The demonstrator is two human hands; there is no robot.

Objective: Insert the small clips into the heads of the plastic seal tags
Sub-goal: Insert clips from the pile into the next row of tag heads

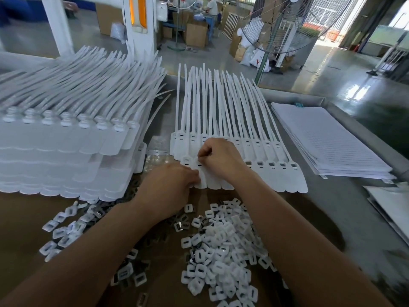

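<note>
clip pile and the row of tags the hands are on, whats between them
In the head view, just a thin strip of bare brown tabletop, crossed by the right wrist; the left hand sits at its left end.

Grey table, and it's loaded: tall stacks of white plastic seal tags on the left, a single fanned row of them mid-table, and white lined sheets stacked at right. Up front, a brown sheet carries heaped small white square clips.

Factory floor: cartons, standing fan, stacked seal tags.
</note>
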